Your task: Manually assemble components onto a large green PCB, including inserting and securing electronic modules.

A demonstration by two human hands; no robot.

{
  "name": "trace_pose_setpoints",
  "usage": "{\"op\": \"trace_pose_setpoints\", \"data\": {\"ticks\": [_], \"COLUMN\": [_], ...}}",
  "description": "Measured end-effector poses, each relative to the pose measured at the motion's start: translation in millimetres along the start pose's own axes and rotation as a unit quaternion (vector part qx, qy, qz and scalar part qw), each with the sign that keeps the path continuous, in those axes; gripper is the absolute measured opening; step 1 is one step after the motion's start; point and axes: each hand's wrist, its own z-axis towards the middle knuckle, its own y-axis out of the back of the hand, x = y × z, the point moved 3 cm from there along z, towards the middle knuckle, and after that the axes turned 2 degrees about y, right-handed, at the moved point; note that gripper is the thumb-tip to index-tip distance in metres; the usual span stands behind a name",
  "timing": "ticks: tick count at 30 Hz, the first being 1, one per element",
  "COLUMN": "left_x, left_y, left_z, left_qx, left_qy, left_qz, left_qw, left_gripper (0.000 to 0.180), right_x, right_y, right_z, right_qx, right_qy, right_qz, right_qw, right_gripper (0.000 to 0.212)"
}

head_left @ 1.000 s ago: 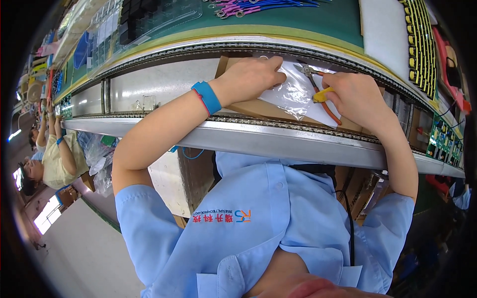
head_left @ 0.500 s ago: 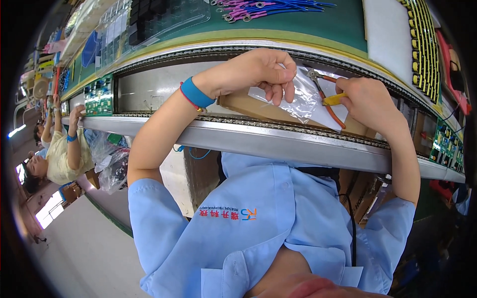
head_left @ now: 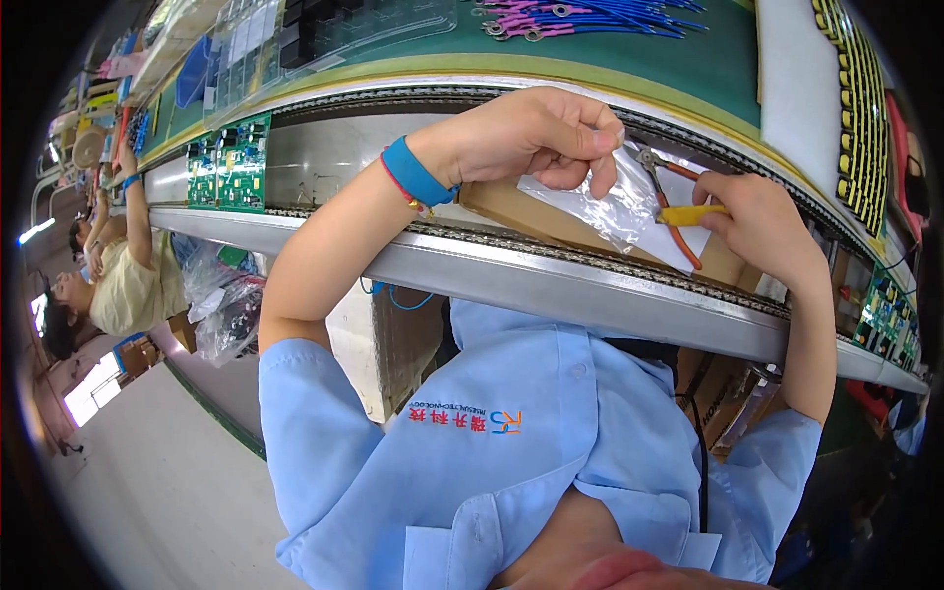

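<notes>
My left hand, with a blue band at the wrist, is held over the conveyor with thumb and forefinger pressed together. Whatever lies in that pinch is too small to make out. A clear plastic bag lies just below it, on a cardboard box. To the right, my right hand is closed on orange-handled pliers, whose handles are spread and whose metal head points toward my left hand. One of its fingers seems to wear a yellow cover, which crosses the lower handle.
Green circuit boards sit on the rails at the left, and another board at the right. Blue wires with ring terminals lie on the green bench beyond, near clear trays. A row of yellow-and-black parts stands far right. A co-worker sits at left.
The boards at the left have shifted right along the rails, and two now show. The co-worker's hand has drawn back from them. My hands keep nearly the same pose; the whole view has shifted slightly.
</notes>
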Motion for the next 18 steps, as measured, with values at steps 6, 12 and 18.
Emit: {"op": "trace_pose_setpoints", "data": {"ticks": [6, 12, 18], "left_x": [-5, 18, -43], "left_y": [3, 1, -3], "left_z": [-3, -8, -81], "left_qx": [-0.017, 0.028, -0.168], "left_qy": [0.002, 0.018, -0.135], "left_qz": [0.059, 0.487, 0.483], "left_qw": [0.998, 0.873, 0.849], "left_gripper": [0.016, 0.021, 0.028], "right_x": [-10, -23, -46], "right_y": [6, 3, -12], "right_z": [1, -5, -18], "right_qx": [0.037, 0.068, 0.027], "right_qy": [-0.005, 0.008, -0.06], "right_qz": [0.068, 0.257, 0.072], "right_qw": [0.997, 0.964, 0.995], "right_gripper": [0.017, 0.017, 0.028]}}
